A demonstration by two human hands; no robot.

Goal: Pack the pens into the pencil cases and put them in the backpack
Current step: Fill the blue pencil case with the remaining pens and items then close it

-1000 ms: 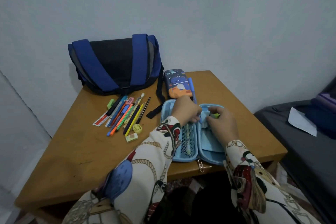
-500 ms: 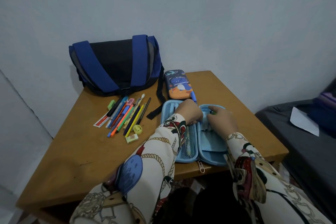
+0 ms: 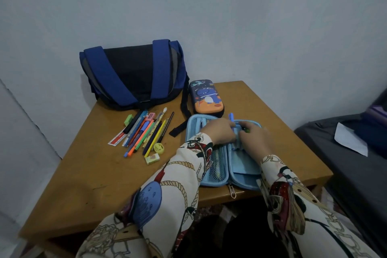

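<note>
Over an open blue case (image 3: 240,176) at the table's near edge, both hands meet at the middle divider. The left hand (image 3: 219,132) curls its fingers against the divider's elastic loops, pinching a blue pen (image 3: 231,117) whose tip sticks up past the case's far rim. The right hand (image 3: 256,139) closes around a green pen (image 3: 247,131), only its end showing between the fingers. Another pen lies behind the mesh pocket in the case's left half. Just beyond, a closed dinosaur case (image 3: 206,97) lies flat, touching the open one's far edge. Left of both cases, loose pens (image 3: 146,132) lie fanned with a ruler (image 3: 117,138), erasers and a yellow sharpener (image 3: 158,148). A blue backpack (image 3: 134,73) sits at the far corner of the wooden table (image 3: 94,174), against the wall.
</note>
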